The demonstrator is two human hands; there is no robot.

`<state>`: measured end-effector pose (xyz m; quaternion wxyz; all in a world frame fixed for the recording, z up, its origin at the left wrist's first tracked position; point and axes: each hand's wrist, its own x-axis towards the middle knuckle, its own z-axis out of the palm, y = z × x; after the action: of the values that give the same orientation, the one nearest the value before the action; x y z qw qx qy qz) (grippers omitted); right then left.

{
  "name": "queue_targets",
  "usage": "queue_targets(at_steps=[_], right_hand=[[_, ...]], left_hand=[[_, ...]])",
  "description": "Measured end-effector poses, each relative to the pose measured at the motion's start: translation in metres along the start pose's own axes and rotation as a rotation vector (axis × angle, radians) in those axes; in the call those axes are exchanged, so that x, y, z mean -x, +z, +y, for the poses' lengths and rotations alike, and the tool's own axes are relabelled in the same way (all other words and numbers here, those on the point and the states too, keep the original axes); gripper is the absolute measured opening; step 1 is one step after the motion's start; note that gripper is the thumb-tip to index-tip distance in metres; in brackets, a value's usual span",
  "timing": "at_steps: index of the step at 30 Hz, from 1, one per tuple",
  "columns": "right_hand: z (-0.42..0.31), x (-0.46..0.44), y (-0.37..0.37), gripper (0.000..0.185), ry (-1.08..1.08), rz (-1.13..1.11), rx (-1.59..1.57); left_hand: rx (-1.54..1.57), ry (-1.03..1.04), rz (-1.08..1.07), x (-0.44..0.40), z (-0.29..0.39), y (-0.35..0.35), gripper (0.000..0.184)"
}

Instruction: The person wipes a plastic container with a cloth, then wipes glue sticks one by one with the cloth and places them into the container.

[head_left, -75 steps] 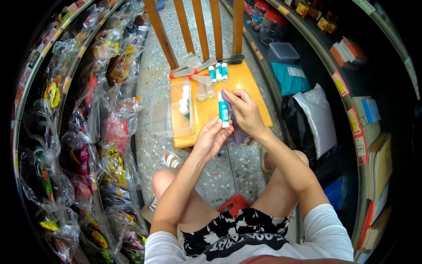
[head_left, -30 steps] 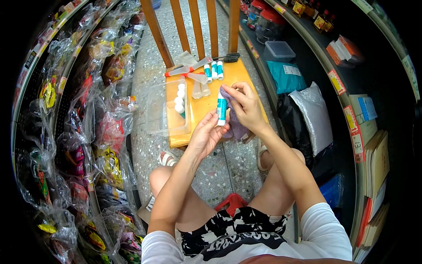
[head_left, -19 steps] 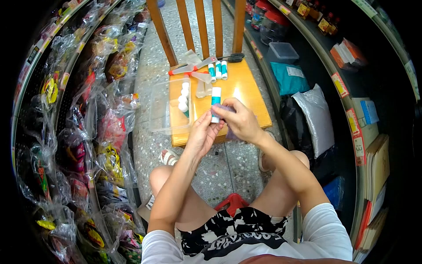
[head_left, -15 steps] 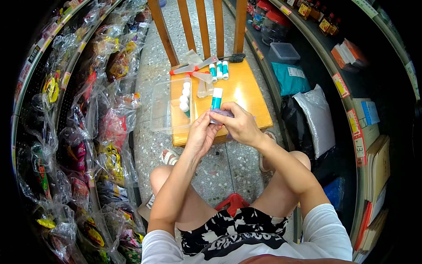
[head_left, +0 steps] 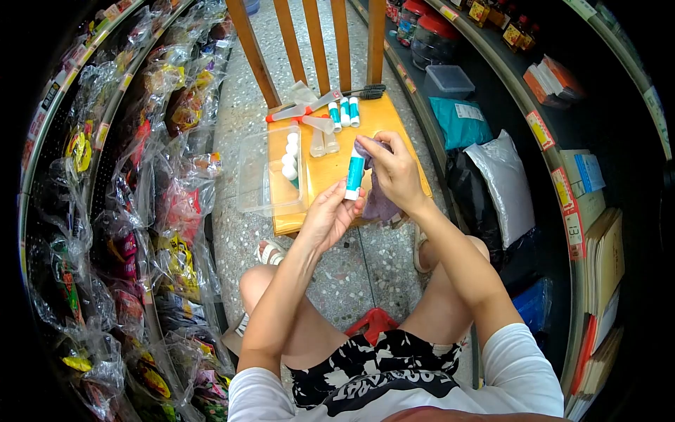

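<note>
A white and teal glue-stick-like tube (head_left: 356, 173) is held near its lower end by my left hand (head_left: 330, 214). My right hand (head_left: 396, 171) pinches a purple cloth (head_left: 382, 205) against the tube's upper end, and the rest of the cloth hangs down over the chair's front edge. Beyond the hands, three similar tubes (head_left: 344, 112) stand or lie side by side on the yellow wooden chair seat (head_left: 401, 133). Left of them are clear tapered bottles with red caps (head_left: 316, 125). A clear plastic box (head_left: 264, 204) at the seat's left holds several white-capped tubes (head_left: 289, 160).
Black brushes (head_left: 371, 92) lie by the wooden chair back (head_left: 314, 42). Shelves of plastic-wrapped goods (head_left: 179, 211) line the left. On the right shelf are a teal package (head_left: 460, 121), a silver-grey bag (head_left: 503, 186) and a clear container (head_left: 448, 82). A red stool edge (head_left: 373, 322) shows below.
Compared with half a second ago, my right hand and the cloth have moved from the tube's lower part up to its top. The tube now tilts slightly, and more of the cloth shows.
</note>
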<state>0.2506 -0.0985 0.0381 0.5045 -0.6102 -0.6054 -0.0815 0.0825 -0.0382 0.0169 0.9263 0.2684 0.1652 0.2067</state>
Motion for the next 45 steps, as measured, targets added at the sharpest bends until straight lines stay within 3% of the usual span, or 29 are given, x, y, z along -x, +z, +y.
queue_targets(at_steps=[14, 20, 27, 30, 37, 43, 45], right_hand=[[-0.01, -0.002, 0.014, 0.039, 0.001, -0.085, -0.047], [-0.02, 0.004, 0.015, 0.031, -0.084, -0.21, -0.111], [-0.021, 0.008, 0.004, 0.035, -0.172, -0.287, -0.037], [-0.021, 0.008, 0.007, 0.034, -0.109, -0.136, 0.004], [-0.006, -0.006, 0.002, 0.035, 0.032, -0.017, -0.091], [0.003, -0.009, -0.005, 0.031, 0.216, -0.169, -0.453], [0.008, -0.007, -0.003, 0.029, 0.281, -0.182, -0.436]], left_hand=[[-0.033, 0.094, 0.027, 0.0, 0.009, -0.001, 0.028], [-0.001, 0.09, -0.038, 0.001, 0.014, -0.014, 0.029], [-0.04, 0.045, 0.018, 0.01, 0.013, -0.011, 0.029], [-0.044, 0.016, -0.018, 0.01, 0.012, -0.012, 0.029], [-0.056, -0.059, -0.023, 0.011, 0.006, -0.006, 0.034], [-0.118, -0.053, -0.061, 0.014, 0.008, -0.009, 0.032], [-0.135, -0.021, -0.072, 0.013, 0.005, -0.013, 0.032]])
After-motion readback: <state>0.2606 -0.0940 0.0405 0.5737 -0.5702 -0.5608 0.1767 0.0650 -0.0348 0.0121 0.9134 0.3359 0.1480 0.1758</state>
